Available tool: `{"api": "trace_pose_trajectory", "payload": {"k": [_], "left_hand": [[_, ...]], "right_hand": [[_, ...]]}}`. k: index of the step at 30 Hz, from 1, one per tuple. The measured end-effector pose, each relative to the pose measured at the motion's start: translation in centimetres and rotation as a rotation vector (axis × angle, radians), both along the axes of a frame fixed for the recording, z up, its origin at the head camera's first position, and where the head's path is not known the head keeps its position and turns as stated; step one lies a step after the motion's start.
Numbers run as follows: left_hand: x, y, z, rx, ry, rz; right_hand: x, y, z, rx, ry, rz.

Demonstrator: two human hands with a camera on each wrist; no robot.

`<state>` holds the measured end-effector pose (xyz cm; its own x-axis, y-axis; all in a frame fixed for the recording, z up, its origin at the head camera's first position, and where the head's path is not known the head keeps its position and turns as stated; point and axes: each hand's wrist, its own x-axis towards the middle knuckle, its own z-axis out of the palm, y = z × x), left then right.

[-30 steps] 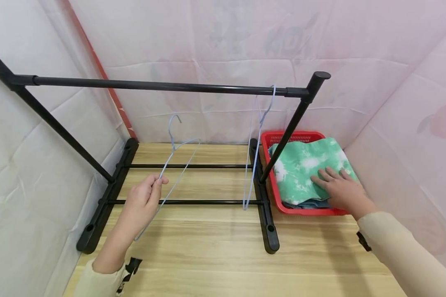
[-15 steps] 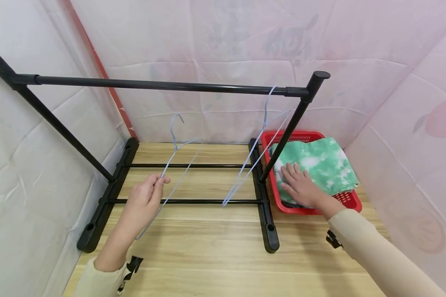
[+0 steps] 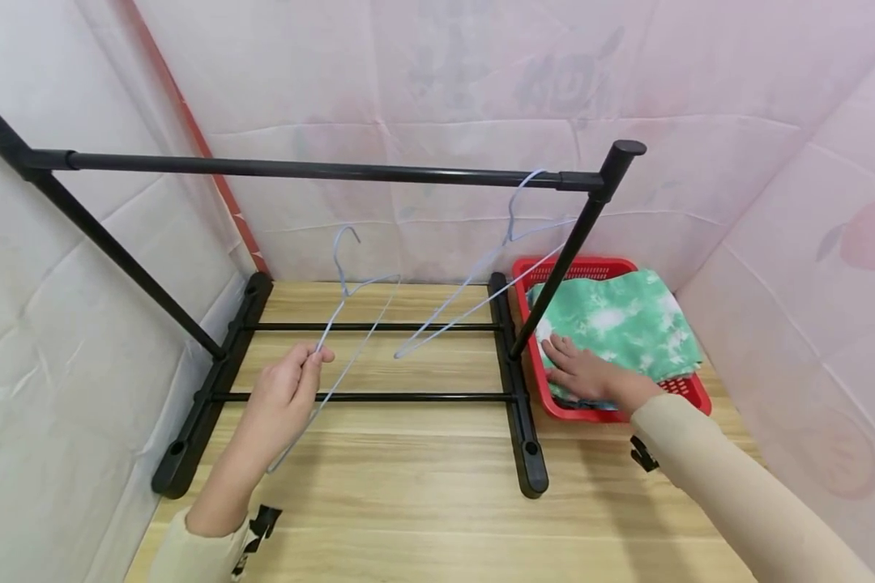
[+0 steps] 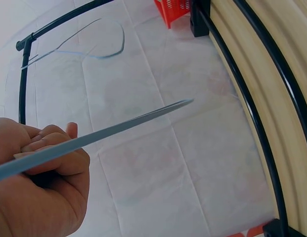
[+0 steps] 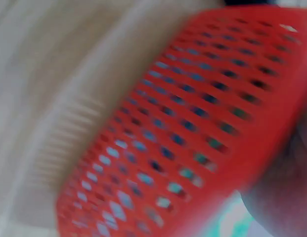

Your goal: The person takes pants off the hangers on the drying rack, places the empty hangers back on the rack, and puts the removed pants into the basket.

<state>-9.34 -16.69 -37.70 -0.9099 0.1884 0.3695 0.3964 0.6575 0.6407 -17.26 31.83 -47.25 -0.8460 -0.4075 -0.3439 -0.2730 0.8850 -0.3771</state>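
My left hand [image 3: 280, 397] pinches one side of a light blue wire clothes hanger [image 3: 330, 324], with thumb and fingers closed round the wire. The hanger stands tilted, its hook up and below the rail. My right hand [image 3: 591, 376] lies with its fingers extended on a folded green-and-white tie-dye cloth [image 3: 634, 316] at the near left side of a red plastic basket [image 3: 689, 395]. Darker fabric shows under the cloth's near edge. In the right wrist view the perforated basket wall [image 5: 193, 108] fills the blurred picture, and most of the hand is out of sight.
A black garment rack [image 3: 321, 168] spans the wooden table [image 3: 408, 502]. A second light blue wire hanger [image 3: 474, 308] hangs from the rail's right end, just left of the upright. Printed white sheets [image 3: 423, 97] enclose the back and sides.
My right hand has slid left over the cloth and then slightly nearer to me. The hanging hanger has swung, its lower end going left and up. My left hand stays almost still.
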Motion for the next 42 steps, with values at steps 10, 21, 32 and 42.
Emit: {"api": "trace_pose_trajectory", "payload": {"k": [10,21,32,42], "left_hand": [[0.1,-0.4,-0.1,-0.001,-0.009,-0.005],[0.3,-0.6,-0.1,0.011,-0.023,0.011],[0.1,-0.7,0.0,0.004,-0.024,0.013],[0.0,-0.9,-0.1,-0.003,-0.015,0.021]], "right_hand": [[-4.9,0.2,3.5,0.21,0.079,-0.119],[-7.0,2.0,2.3,0.202,-0.116,-0.146],[-7.8,2.1,2.6,0.255,-0.005,-0.108],[-9.3,2.7,1.7,0.209,-0.103,-0.106]]}}
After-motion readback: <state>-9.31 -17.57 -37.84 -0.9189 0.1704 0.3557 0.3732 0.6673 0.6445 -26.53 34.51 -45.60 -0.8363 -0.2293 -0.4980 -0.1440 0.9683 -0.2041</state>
